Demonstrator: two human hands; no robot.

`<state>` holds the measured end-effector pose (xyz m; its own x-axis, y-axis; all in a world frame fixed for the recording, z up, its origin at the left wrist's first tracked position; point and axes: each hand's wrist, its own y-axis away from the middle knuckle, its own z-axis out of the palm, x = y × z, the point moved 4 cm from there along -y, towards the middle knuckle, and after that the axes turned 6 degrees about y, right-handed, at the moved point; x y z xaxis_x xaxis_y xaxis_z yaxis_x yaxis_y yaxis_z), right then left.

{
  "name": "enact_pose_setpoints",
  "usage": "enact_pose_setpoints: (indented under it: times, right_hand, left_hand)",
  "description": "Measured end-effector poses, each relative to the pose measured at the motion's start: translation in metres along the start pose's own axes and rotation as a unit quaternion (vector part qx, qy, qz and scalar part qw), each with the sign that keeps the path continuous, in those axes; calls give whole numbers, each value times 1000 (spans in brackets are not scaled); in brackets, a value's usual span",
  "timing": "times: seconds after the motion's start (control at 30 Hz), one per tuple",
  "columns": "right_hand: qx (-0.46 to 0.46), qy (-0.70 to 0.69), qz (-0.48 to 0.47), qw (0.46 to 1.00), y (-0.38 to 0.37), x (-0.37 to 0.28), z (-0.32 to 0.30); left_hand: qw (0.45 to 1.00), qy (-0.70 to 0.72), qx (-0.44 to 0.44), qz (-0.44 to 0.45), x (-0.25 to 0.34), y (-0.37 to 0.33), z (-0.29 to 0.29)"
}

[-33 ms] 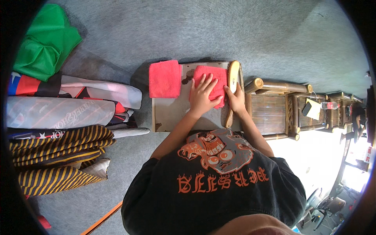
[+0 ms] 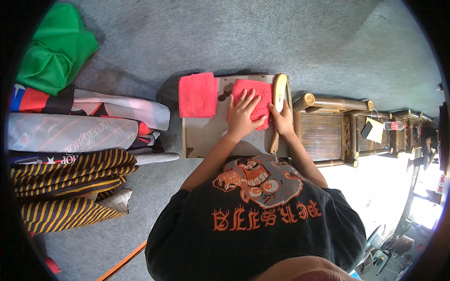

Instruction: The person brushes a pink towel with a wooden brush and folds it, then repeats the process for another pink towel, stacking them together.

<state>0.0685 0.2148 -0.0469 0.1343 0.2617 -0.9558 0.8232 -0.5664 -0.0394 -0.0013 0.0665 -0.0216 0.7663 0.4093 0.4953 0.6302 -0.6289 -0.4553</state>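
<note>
My left hand (image 2: 241,117) lies spread and flat on a folded red cloth (image 2: 238,86). That cloth rests on a worn, stained board or low tabletop (image 2: 201,138). Along the cloth's right side is a long, curved wooden brush (image 2: 280,89) with a pale yellow back. My right hand (image 2: 283,124) is around the brush's middle, thumb at the cloth's edge and fingers on the far side, partly hidden. To the left, a second folded red cloth (image 2: 198,95) overhangs the board's left edge.
Rolled and folded printed fabrics (image 2: 75,133), striped cloth (image 2: 70,187) and green fabric (image 2: 58,51) lie on the grey carpet at left. A bamboo bench (image 2: 321,136) stands close on the right. A bottle (image 2: 394,126) and yellow paper (image 2: 375,131) are farther along.
</note>
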Motion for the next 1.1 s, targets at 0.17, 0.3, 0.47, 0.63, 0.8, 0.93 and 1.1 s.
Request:
enact_pose_setpoints:
  times: [0.17, 0.3, 0.47, 0.63, 0.8, 0.93, 1.1]
  right_hand:
    - [-7, -65, 37, 997, 5, 21, 2]
    - [16, -43, 39, 998, -2, 46, -2]
    - [84, 133, -105, 982, 27, 19, 0]
    - [107, 222, -138, 959, 52, 9, 4]
    - [122, 225, -137, 957, 64, 7, 3]
    - [129, 219, -126, 959, 69, 8, 1]
    - [160, 225, -134, 952, 77, 7, -1]
  left_hand:
    - [1000, 10, 27, 7, 3, 12, -3]
    - [1000, -2, 10, 12, 7, 18, -3]
    - [1000, 13, 7, 12, -6, 56, -14]
    - [997, 72, 1, -39, -25, 103, -27]
    - [998, 0, -43, -52, -32, 129, -40]
    - [996, -58, -44, -42, -31, 138, -46]
    - [997, -61, 12, -46, -28, 139, -48]
